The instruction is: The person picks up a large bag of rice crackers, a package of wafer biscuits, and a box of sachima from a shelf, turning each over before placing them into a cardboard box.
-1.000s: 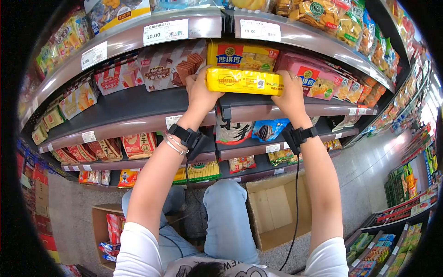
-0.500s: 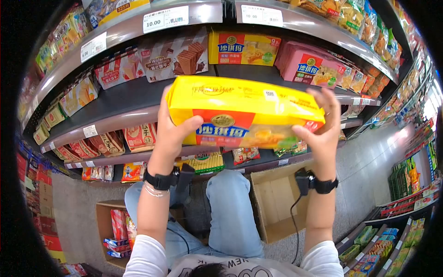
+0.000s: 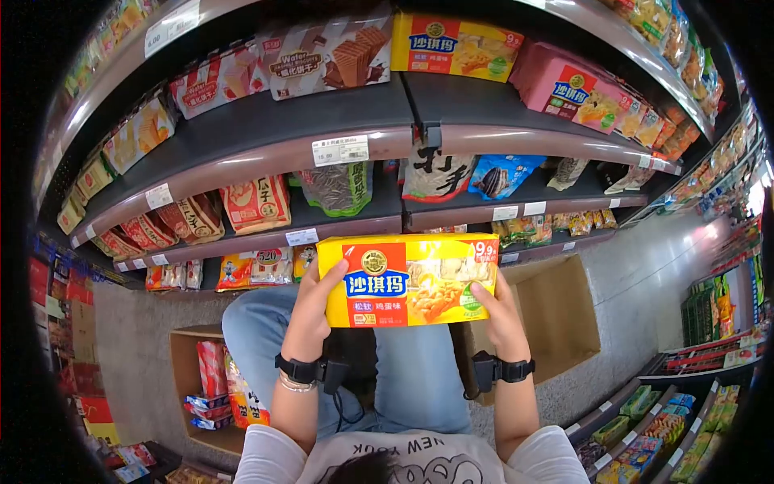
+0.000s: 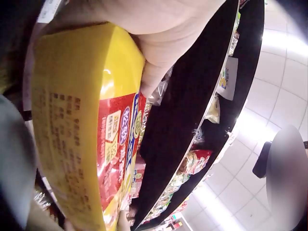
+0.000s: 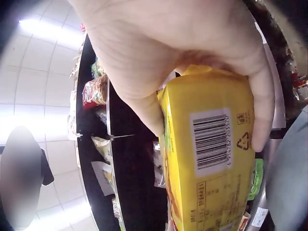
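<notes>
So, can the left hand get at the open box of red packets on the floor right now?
Probably not yet: the left hand grips the yellow pack; the box itself lies uncovered.

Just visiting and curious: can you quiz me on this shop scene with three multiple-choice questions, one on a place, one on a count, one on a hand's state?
1. Where is the yellow-and-red rectangular plastic snack pack?
A) on the top shelf
B) in the air above the blue jeans
C) in a box

2. How many open brown cardboard boxes stand on the floor?
A) one
B) two
C) four

3. What is the left hand doing?
A) hanging free
B) pressing flat on a shelf
C) gripping the pack's end

Answers: 1 B, it is held up over the jeans; 2 B, one each side of the jeans; 3 C, its fingers clasp the pack's left end.
</notes>
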